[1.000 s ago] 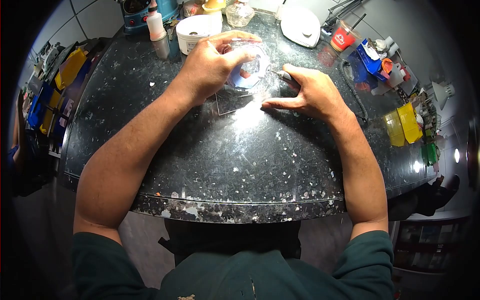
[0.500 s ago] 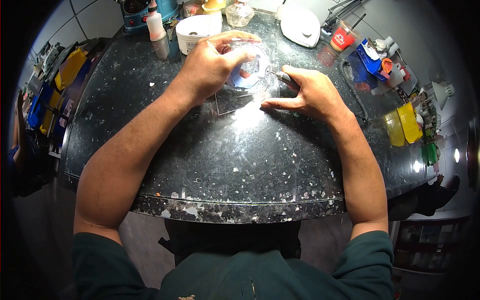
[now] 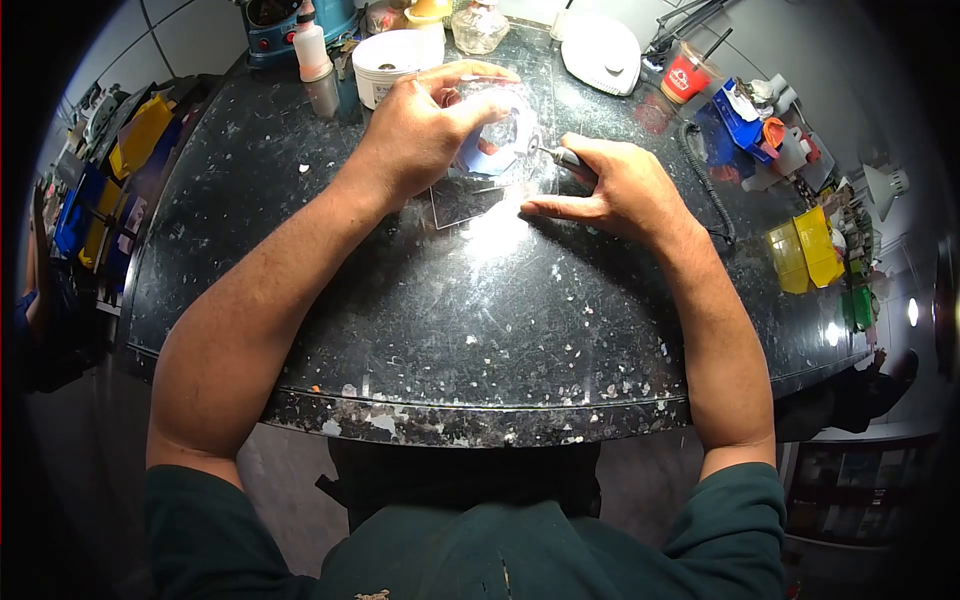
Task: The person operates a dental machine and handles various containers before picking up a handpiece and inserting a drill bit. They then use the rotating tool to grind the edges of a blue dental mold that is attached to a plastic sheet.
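Note:
A clear plate (image 3: 455, 207) with a pale bluish, ring-like piece (image 3: 487, 160) at it is held in my left hand (image 3: 425, 125), whose fingers and thumb grip its upper part. My right hand (image 3: 625, 185) is closed on a grey pen-like rotary tool (image 3: 567, 158), its thin tip pointing left at the right side of the piece. Whether the tip touches is lost in glare. My right thumb lies beside the plate's lower right edge.
Behind my hands stand a white tub (image 3: 375, 62), a dropper bottle (image 3: 310, 50), a glass jar (image 3: 480, 30) and a white device (image 3: 600, 55). At the right are a red cup (image 3: 685, 78), a coiled cord (image 3: 705, 185) and yellow bins (image 3: 822, 247).
My right hand and the tool have shifted very slightly, the tip a little left and down. My left hand has hardly moved.

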Action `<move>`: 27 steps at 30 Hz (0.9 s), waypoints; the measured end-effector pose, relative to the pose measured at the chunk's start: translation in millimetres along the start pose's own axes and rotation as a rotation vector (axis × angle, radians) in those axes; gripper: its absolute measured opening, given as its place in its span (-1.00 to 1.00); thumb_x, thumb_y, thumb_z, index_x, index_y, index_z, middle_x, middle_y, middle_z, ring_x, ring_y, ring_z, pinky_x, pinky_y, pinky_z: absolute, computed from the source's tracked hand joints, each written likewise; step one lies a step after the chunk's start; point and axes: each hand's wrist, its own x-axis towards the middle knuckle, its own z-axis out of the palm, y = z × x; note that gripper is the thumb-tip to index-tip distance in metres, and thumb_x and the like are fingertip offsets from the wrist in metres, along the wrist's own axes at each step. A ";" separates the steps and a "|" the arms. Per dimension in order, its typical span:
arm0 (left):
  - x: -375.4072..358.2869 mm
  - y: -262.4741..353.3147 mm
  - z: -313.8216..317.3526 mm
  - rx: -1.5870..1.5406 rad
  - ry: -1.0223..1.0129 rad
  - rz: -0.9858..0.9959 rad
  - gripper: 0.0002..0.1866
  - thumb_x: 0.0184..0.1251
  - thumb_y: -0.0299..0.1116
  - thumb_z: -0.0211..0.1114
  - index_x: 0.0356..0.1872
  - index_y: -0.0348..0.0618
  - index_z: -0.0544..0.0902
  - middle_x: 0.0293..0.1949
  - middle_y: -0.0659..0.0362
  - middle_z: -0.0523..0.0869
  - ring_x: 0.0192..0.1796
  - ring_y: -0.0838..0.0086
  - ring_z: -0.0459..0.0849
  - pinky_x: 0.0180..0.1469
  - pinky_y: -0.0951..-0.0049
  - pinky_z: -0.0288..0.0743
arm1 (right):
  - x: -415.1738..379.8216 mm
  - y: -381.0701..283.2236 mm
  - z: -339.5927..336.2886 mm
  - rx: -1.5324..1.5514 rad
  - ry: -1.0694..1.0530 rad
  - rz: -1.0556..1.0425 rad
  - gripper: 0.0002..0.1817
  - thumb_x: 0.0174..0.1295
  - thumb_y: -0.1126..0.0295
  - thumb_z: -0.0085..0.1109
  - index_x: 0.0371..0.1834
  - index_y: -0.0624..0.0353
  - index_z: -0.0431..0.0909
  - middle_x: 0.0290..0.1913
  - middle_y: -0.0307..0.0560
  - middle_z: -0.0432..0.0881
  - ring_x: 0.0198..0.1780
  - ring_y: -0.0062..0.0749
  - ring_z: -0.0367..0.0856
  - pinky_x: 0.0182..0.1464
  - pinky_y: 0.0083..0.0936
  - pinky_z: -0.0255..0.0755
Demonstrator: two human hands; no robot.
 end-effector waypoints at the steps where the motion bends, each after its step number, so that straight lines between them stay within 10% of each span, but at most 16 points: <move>1: -0.3 0.3 0.4 -0.003 0.010 0.003 -0.68 0.35 -0.35 0.28 0.07 -0.21 0.69 -0.13 0.09 0.77 -0.29 0.51 0.77 -0.22 0.56 0.68 | -0.1 0.1 0.2 0.007 0.006 -0.006 -0.35 0.00 -0.31 0.39 -0.35 0.13 0.56 -0.47 0.00 0.64 -0.35 -0.01 0.69 -0.27 -0.21 0.55; 20: 1.1 -1.9 -1.1 0.050 0.005 0.050 -0.67 0.34 -0.34 0.30 0.07 -0.22 0.69 -0.16 0.07 0.78 -0.27 0.54 0.75 -0.20 0.55 0.65 | 0.1 0.1 0.1 -0.015 -0.011 -0.025 -0.35 0.04 -0.32 0.35 -0.33 0.13 0.56 -0.43 0.03 0.66 -0.31 0.02 0.69 -0.23 -0.20 0.56; 27: 5.0 -5.1 -14.9 -0.214 -0.122 -0.217 -0.50 0.39 -0.30 0.21 0.31 -0.23 0.46 -0.03 0.11 0.70 -0.07 0.49 0.71 -0.06 0.47 0.64 | 0.0 12.5 8.7 0.023 0.193 -0.087 -0.46 0.05 -0.12 0.48 -0.35 0.16 0.53 -0.49 -0.04 0.56 -0.44 -0.17 0.54 -0.36 -0.31 0.46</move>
